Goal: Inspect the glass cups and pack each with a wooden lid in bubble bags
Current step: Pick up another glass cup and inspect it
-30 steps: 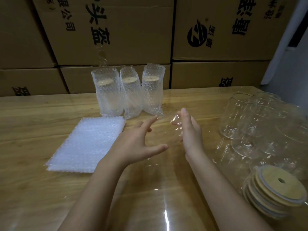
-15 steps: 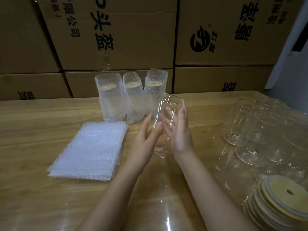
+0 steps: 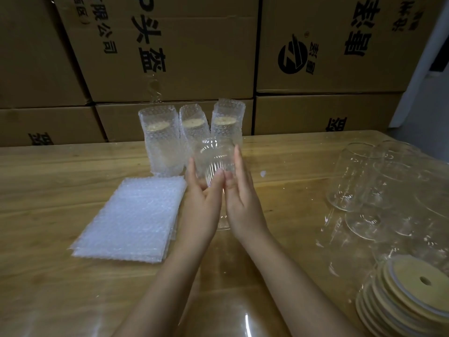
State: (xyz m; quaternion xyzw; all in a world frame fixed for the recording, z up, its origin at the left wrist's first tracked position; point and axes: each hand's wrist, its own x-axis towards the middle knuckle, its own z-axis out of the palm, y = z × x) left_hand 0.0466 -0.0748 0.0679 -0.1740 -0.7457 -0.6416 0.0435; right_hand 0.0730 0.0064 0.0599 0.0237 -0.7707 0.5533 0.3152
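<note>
While held clear of the table (image 3: 48, 181) at centre, tipped with mouth toward the far side: cup (image 3: 213, 156), clamped between left hand (image 3: 199, 210) and right hand (image 3: 245, 207). Fingers (image 3: 237, 161) straight and close together along the glass walls, thumbs (image 3: 218, 177) meeting on the near side; pressing rather than wrapping, as far as can be told through clear glass. Looks like the inspection step: raised for a check on chips or cracks.

Just beyond, far centre: three packed cups (image 3: 159, 147) upright in a row, each capped in wood. To the left, flat on the wood: bags (image 3: 131, 220), stacked. To the right: bare cups (image 3: 352, 181), crowded together. Near right: lids (image 3: 410, 290), piled. Behind all: boxes (image 3: 175, 45).

Next, likely: free one hand, keep a firm hold with the other, reach right for a lid, then left for a bag. Slippery load, so no loosening both palms at once.
</note>
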